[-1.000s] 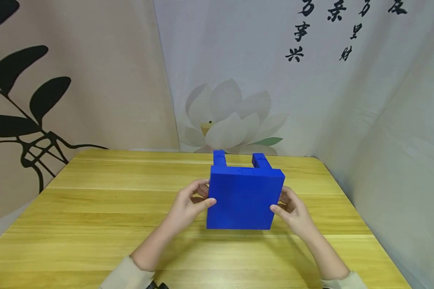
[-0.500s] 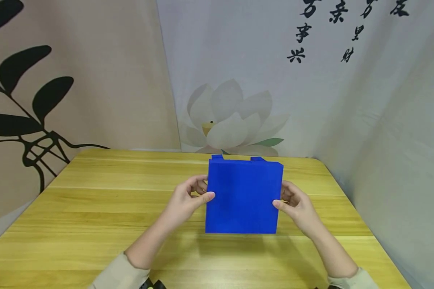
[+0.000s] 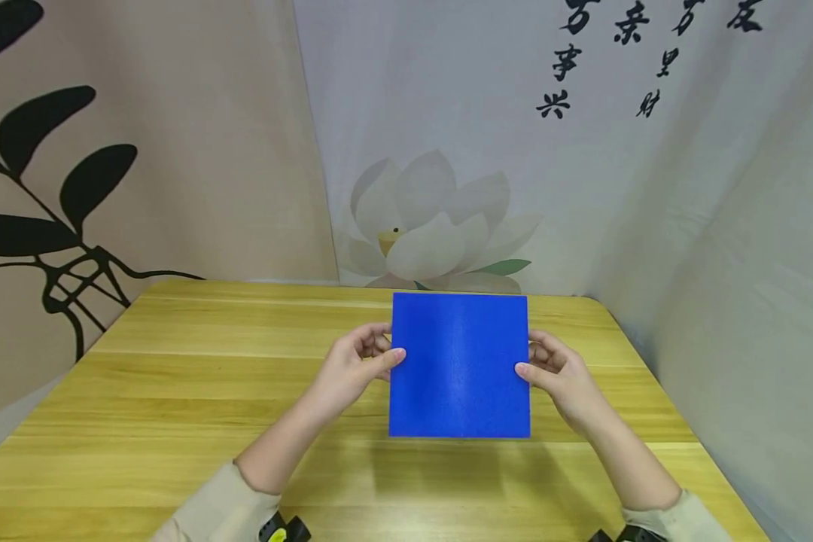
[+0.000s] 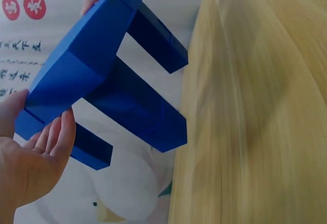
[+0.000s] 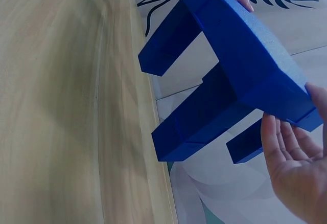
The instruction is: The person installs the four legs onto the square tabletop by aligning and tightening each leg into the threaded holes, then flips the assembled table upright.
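Observation:
A small blue stool (image 3: 458, 366) is held up above the wooden table, its flat square top turned to face me in the head view. Its legs are hidden there, but the left wrist view shows the thick square legs of the stool (image 4: 138, 106) pointing away from the top. My left hand (image 3: 354, 365) grips the left edge, thumb on the top face and fingers curled behind. On the opposite edge, my right hand (image 3: 564, 376) pinches the stool in the same way. The right wrist view also shows the stool's legs (image 5: 196, 114) apart from the tabletop.
The wooden table (image 3: 176, 391) stretches out under and around the stool, with shadows below it. A printed curtain (image 3: 447, 113) with a lotus and dark characters hangs behind the table and along its sides.
The stool has tilted in my hands, so its top now faces me squarely and the legs seen earlier beyond its far edge have gone out of sight. Both hands keep their hold.

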Motion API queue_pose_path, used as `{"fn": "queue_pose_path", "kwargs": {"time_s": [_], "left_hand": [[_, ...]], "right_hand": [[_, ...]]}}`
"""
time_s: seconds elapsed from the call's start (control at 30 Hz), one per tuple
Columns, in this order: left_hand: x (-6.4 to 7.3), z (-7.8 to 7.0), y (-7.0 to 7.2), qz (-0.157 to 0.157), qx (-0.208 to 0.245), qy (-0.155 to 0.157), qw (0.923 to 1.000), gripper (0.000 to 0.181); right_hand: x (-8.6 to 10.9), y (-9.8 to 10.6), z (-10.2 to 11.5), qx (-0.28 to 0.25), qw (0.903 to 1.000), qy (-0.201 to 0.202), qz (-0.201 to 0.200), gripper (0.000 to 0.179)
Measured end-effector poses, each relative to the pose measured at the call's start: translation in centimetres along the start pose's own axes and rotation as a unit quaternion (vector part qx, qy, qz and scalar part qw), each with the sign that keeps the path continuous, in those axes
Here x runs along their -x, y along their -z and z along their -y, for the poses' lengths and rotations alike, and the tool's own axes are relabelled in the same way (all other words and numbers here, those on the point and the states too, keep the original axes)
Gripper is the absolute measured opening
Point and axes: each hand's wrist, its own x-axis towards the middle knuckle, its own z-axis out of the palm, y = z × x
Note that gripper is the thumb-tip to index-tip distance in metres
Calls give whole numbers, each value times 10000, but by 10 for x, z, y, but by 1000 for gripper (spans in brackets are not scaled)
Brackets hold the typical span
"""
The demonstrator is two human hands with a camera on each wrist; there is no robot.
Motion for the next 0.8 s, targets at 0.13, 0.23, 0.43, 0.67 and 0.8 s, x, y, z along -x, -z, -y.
{"fn": "queue_pose_path", "kwargs": {"time_s": [0.13,0.23,0.43,0.67,0.8], "left_hand": [[-1,-1,0,113,156,148,9997,45],[-3,0,-1,154,228,231,9994,45],[-8,3,-3,105,588,458,9972,44],[-12,7,-6,47,924,648,9936,45],[-13,9,-7,20,1010,793,9917,44]], "right_hand": [[-2,2,1,-276,9994,-108,158,43],[-3,3,2,-330,9988,-308,178,45],[-7,3,5,-573,9957,-713,130,53],[-11,5,1,-883,9909,-996,210,49],[-12,6,-1,-958,9880,-1181,257,52]]}}
